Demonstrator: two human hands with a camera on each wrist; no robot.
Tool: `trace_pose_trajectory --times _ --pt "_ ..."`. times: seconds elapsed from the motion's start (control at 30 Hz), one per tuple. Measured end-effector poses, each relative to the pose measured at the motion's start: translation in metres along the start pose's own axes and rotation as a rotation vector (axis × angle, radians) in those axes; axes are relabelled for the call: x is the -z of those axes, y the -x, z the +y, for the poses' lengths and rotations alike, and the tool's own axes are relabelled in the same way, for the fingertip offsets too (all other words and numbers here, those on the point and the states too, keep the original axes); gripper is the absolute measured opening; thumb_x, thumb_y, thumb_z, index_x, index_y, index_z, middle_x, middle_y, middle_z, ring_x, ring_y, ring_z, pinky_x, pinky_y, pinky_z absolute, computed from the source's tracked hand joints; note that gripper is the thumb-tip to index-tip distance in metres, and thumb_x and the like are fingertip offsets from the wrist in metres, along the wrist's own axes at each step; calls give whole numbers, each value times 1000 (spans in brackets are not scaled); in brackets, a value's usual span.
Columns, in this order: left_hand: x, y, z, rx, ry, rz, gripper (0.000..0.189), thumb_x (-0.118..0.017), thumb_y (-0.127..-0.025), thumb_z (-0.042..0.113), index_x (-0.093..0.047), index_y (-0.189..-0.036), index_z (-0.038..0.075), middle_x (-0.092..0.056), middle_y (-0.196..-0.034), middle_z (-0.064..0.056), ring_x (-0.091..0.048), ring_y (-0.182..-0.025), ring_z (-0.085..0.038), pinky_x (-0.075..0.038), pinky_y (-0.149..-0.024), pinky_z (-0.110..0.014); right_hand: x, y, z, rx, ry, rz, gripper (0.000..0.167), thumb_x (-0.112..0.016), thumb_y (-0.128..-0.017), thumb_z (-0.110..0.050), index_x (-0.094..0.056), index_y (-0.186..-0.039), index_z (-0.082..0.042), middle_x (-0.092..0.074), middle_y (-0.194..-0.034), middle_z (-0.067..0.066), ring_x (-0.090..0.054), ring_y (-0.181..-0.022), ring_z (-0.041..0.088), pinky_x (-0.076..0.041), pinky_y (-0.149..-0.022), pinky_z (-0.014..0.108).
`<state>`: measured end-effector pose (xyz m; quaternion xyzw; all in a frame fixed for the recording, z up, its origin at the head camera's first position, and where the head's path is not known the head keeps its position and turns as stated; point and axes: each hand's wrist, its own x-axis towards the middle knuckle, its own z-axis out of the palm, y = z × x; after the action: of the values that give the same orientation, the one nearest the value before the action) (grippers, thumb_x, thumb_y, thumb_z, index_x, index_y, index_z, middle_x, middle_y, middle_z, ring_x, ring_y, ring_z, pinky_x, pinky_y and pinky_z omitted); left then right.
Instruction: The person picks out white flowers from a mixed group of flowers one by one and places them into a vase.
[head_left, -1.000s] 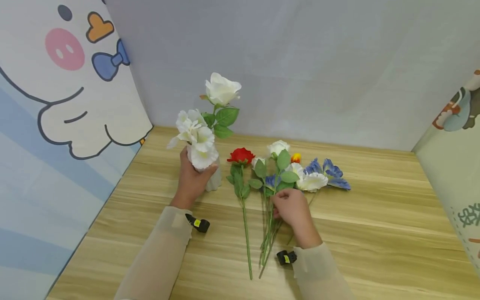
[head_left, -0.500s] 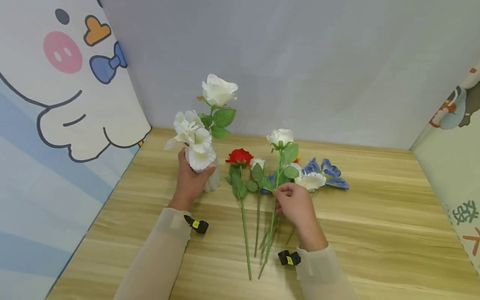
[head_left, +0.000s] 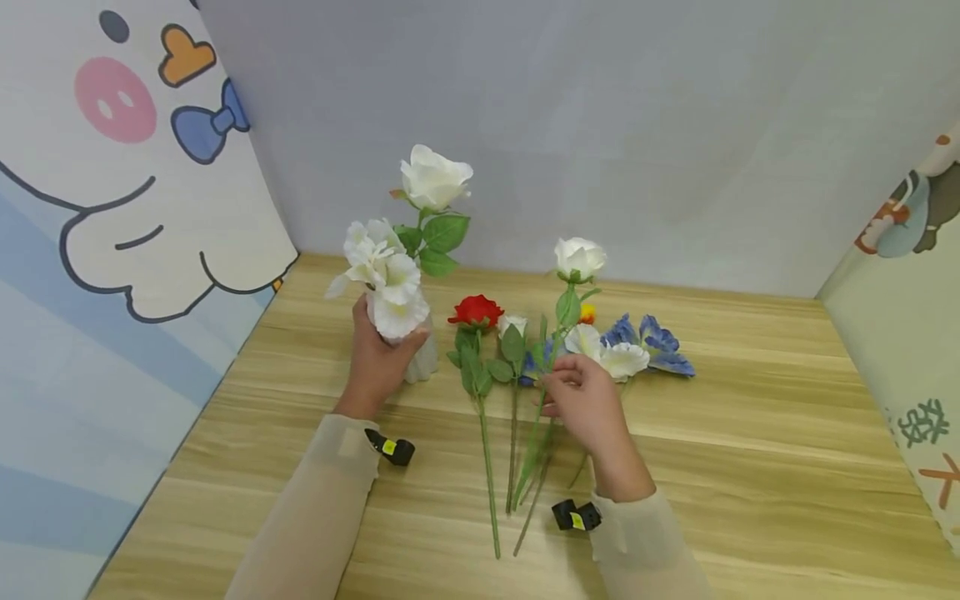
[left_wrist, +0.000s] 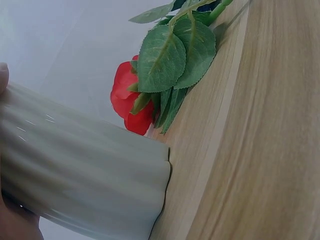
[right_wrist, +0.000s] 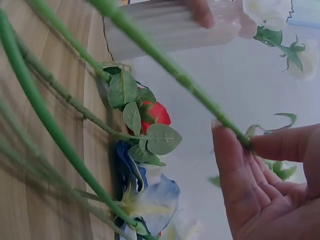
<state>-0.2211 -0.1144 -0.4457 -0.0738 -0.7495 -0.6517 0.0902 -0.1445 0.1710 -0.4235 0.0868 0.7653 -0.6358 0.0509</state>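
Observation:
My left hand point(head_left: 380, 358) grips a white ribbed vase point(left_wrist: 90, 165) that stands on the table. Out of the vase rise a tall white rose point(head_left: 435, 179) and a ruffled white flower point(head_left: 386, 275). Between thumb and fingertips, my right hand point(head_left: 588, 404) pinches the green stem point(right_wrist: 180, 75) of another white rose point(head_left: 580, 258), whose head is raised above the flowers lying around it. A red rose point(head_left: 477, 312) and a small white rosebud point(head_left: 513, 327) lie between the two hands, stems toward me.
Beyond the right hand lie a white flower point(head_left: 615, 357), a blue flower point(head_left: 660, 346) and an orange-yellow bloom point(head_left: 587, 313). A grey wall point(head_left: 562, 125) closes off the back of the wooden table point(head_left: 750, 467). Printed panels stand at both sides.
My right hand has lifted the white rose off the pile; its head has risen toward the back wall, apart from the rosebud. The left hand keeps hold of the vase.

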Motion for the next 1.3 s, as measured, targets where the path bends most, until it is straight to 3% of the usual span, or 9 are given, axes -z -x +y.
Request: trace_pose_trajectory --times 0.2,0.43,0.57,0.73,0.8,0.93,1.3 --pt "1 0 1 11 -2 -1 90 -77 -92 4 -16 -157 7 -38 -152 -19 -42 -138 -32 -30 -117 -47 -2 3 -2 45 -58 -46 45 -60 -103 -5 -46 -144 7 -61 -127 28 -73 -91 33 -61 -76 40" --pt "2 1 1 -10 3 3 91 -77 -91 4 -15 -158 6 -37 -153 -20 -42 -138 -33 -30 -117 -47 -7 2 -1 127 -114 -119 21 -58 -103 0 -54 -124 3 -69 -113 26 -71 -97 44 -61 -78 41" --pt "2 1 1 -16 7 -1 91 -77 -91 4 -15 -158 6 -37 -153 -19 -42 -138 -33 -30 -117 -47 -11 2 -2 165 -106 -153 27 -58 -104 0 -52 -130 3 -67 -115 28 -69 -99 48 -60 -82 48" --pt "3 -7 -24 -39 5 5 91 -79 -91 7 -17 -158 11 -40 -151 -15 -44 -136 -29 -32 -116 -47 -17 1 -7 219 -102 -165 41 -59 -105 -5 -45 -143 2 -68 -116 25 -69 -100 48 -60 -83 47" --pt "3 -10 -32 -29 0 3 92 -78 -92 7 -16 -158 12 -39 -152 -14 -44 -136 -29 -32 -116 -47 -19 -1 -11 252 -109 -172 39 -58 -105 -4 -44 -141 2 -68 -115 25 -70 -100 46 -60 -84 46" --pt "2 -11 -31 -1 -2 -8 93 -77 -91 2 -13 -158 11 -38 -153 -16 -42 -138 -32 -31 -117 -49 -23 -6 -20 316 -151 -205 32 -54 -106 0 -40 -135 4 -63 -118 28 -69 -103 40 -59 -86 47" --pt "4 -11 -35 -49 -3 -1 91 -81 -90 14 -18 -156 17 -41 -151 -11 -45 -136 -27 -33 -116 -49 -25 -15 -55 470 -150 -249 26 -48 -107 0 -38 -131 3 -60 -114 24 -69 -102 41 -59 -87 46"
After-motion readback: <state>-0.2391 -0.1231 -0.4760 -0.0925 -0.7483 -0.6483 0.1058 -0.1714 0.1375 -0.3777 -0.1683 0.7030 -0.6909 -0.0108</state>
